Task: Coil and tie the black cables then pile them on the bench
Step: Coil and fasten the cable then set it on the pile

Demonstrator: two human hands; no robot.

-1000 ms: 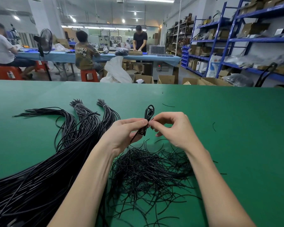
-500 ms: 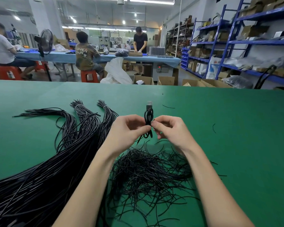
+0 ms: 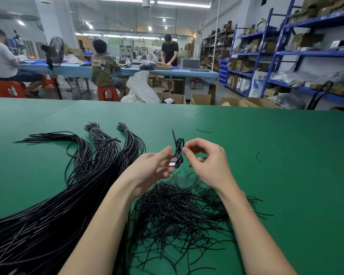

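Observation:
A small coiled black cable [image 3: 178, 153] with a silver plug at its lower end hangs above the green bench [image 3: 266, 155]. My left hand [image 3: 151, 167] holds its lower part, near the plug. My right hand [image 3: 207, 163] pinches the coil's upper side with thumb and forefinger. A thin tie end sticks up from the coil. Beneath my hands lies a loose heap of short black ties [image 3: 179, 211]. Long black cables [image 3: 54, 219] stretch from the lower left, fanning into three bundled ends at the back.
A few stray tie pieces [image 3: 258, 157] lie on the bench to the right. Beyond the far edge are cardboard boxes [image 3: 201, 99], blue shelving [image 3: 298, 54] on the right, and people at a blue table [image 3: 127, 71].
The coil has turned over: the plug that pointed up half a second ago now sits at the bottom by my left hand. My right hand has risen and opened its grip slightly.

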